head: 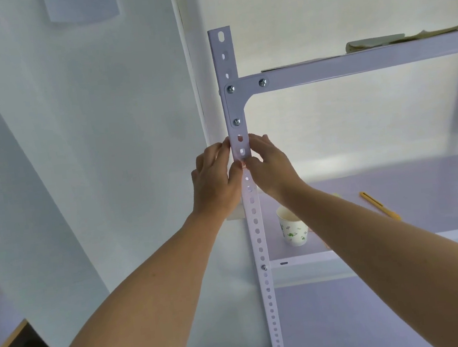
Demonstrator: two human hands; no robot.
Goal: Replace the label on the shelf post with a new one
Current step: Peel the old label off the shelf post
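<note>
The small reddish label (243,165) sits on the front of the shelf post (256,227), below the bolted corner bracket (234,107), and both hands meet on it. The left grip (214,180), at nine o'clock of the label, and the right grip (269,165), at three o'clock, are both narrow: fingers curl round the post's edges and the thumbs close in on the label. Whether the label is being peeled or pressed down I cannot tell, as the thumbs hide most of it. If it is coming off, pulling too fast would likely tear it and leave scraps on the post. If it is going on, uneven thumb pressure could set it crooked or creased over the slots. At five o'clock a paper cup (292,229) stands on the shelf (393,171) beside the right forearm, which could knock it over.
</note>
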